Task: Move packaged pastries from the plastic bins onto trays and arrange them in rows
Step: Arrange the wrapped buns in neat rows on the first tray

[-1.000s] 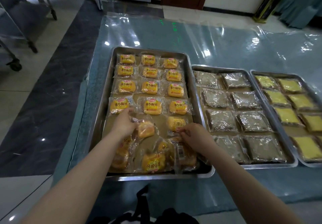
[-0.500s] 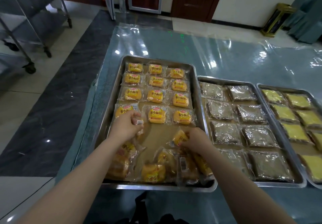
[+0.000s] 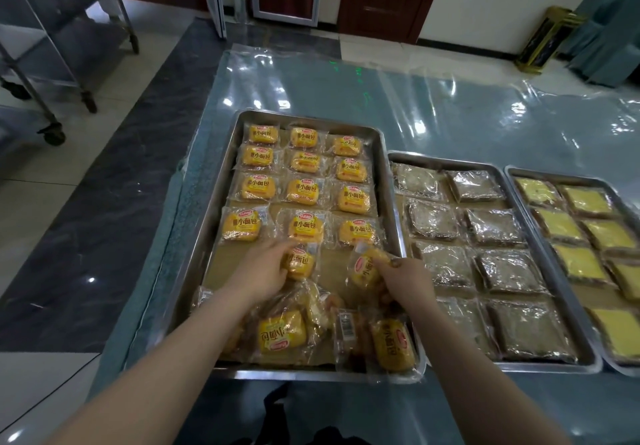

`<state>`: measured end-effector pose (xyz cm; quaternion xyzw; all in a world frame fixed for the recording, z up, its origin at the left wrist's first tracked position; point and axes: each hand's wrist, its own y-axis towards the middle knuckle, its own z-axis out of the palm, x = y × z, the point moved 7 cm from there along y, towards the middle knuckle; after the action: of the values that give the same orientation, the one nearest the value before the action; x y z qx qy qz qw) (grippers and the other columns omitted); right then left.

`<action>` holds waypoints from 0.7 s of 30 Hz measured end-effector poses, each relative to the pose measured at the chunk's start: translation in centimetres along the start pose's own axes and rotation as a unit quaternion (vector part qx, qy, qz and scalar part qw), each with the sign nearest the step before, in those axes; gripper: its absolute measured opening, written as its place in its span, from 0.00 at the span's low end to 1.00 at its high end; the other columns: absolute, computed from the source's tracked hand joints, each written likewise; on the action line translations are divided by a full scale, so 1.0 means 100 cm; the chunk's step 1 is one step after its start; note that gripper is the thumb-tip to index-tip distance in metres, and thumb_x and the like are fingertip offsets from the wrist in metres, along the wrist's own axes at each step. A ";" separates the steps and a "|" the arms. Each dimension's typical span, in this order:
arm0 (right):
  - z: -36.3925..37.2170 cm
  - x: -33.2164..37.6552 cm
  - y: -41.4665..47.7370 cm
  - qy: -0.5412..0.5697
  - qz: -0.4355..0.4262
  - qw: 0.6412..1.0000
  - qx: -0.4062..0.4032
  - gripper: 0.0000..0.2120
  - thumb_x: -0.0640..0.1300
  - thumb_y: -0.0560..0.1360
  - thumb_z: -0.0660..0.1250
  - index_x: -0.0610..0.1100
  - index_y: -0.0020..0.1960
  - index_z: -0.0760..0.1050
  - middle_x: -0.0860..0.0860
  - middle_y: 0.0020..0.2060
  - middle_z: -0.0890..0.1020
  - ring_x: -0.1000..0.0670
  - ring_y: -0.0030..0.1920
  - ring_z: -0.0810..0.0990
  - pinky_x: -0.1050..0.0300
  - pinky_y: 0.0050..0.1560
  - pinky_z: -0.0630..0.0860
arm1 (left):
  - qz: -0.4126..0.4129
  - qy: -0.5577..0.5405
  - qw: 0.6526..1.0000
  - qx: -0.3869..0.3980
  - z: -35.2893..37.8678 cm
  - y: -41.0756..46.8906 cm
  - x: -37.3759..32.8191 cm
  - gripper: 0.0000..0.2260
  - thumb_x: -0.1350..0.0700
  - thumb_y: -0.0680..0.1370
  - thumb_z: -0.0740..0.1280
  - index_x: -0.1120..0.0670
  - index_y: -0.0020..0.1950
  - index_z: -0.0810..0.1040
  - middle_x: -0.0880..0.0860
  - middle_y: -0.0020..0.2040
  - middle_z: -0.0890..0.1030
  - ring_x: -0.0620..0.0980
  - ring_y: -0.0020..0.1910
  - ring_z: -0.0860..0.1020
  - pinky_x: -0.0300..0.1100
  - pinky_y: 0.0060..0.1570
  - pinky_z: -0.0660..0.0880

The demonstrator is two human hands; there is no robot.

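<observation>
1. Nearest to the person, at the front edge of the left tray (image 3: 221, 209), lies a loose heap of pastries (image 3: 311, 332) in clear wrappers. They overlap and point in different directions. I can count about five of them, but the arms hide part of the heap, so the number is not sure.

2. Just beyond the heap, the left hand (image 3: 263, 271) grips one yellow bun (image 3: 299, 264) and holds it over the bare paper in the middle column, below the fourth row.

3. Beside it, the right hand (image 3: 403, 280) pinches a second bun (image 3: 365, 270) by its wrapper. This one is tilted and lifted a little, over the right column.

4. The step in hand, as I judge it, is the start of a fifth row. The next move calls for laying both buns flat, label up, in line with the columns above, and then taking a third from the heap for the empty left place.

5. Farther on the same tray, four rows of three are finished, so twelve buns (image 3: 301, 190) lie in order.

6. To the right, the middle tray (image 3: 440, 160) holds brown pastries (image 3: 491, 226) in two columns of five, ten as far as I can see.

7. The right tray (image 3: 554, 176) holds pale yellow pieces (image 3: 588, 200); the frame cuts it, so I do not count them.

8. There are three trays. No plastic bins are in view.
</observation>
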<state>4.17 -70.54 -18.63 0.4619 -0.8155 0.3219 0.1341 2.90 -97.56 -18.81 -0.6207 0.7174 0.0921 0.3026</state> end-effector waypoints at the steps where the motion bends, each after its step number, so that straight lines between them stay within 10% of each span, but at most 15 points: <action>1: -0.001 -0.001 0.000 0.022 0.011 1.000 0.001 0.23 0.61 0.74 0.65 0.42 0.35 0.80 0.51 0.25 0.82 0.52 0.26 0.82 0.55 0.32 0.80 | 0.009 0.036 0.999 0.034 0.007 0.000 0.001 0.30 0.57 0.76 0.66 0.40 0.74 0.59 0.47 0.77 0.57 0.53 0.72 0.61 0.53 0.70 0.61; 7: 0.009 0.017 -0.010 -0.113 -0.096 0.989 -0.014 0.20 0.58 0.76 0.63 0.45 0.33 0.75 0.53 0.27 0.77 0.53 0.28 0.75 0.57 0.31 0.75 | 0.000 0.114 0.989 0.097 0.030 0.002 0.009 0.34 0.50 0.77 0.64 0.32 0.73 0.47 0.46 0.77 0.51 0.57 0.72 0.59 0.55 0.70 0.59; 10: 0.020 0.038 -0.021 -0.132 -0.246 0.960 -0.003 0.04 0.47 0.75 0.67 0.52 0.49 0.79 0.57 0.50 0.80 0.53 0.52 0.77 0.54 0.54 0.75 | 0.014 0.140 0.985 0.104 0.034 0.002 0.009 0.34 0.51 0.78 0.63 0.33 0.74 0.45 0.47 0.76 0.51 0.57 0.71 0.59 0.54 0.68 0.61; 12: 0.037 0.044 -0.026 -0.196 -0.332 0.921 0.058 0.19 0.38 0.75 0.65 0.54 0.63 0.76 0.54 0.67 0.72 0.50 0.69 0.65 0.52 0.68 0.65 | 0.022 0.149 0.983 0.104 0.035 0.002 0.008 0.34 0.51 0.78 0.63 0.33 0.74 0.45 0.47 0.76 0.50 0.57 0.71 0.59 0.54 0.68 0.61; 21: 0.038 0.027 -0.020 -0.262 -0.253 0.931 -0.024 0.21 0.55 0.79 0.59 0.54 0.71 0.66 0.51 0.69 0.69 0.46 0.68 0.65 0.52 0.64 0.67 | 0.052 0.119 0.986 0.108 0.029 -0.001 -0.002 0.33 0.52 0.79 0.62 0.35 0.75 0.44 0.47 0.78 0.48 0.56 0.74 0.59 0.54 0.69 0.62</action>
<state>4.73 -75.53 -19.33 0.7176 -0.6851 0.1254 0.0039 3.90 -95.92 -20.97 -0.5529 0.7854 -0.0449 0.2748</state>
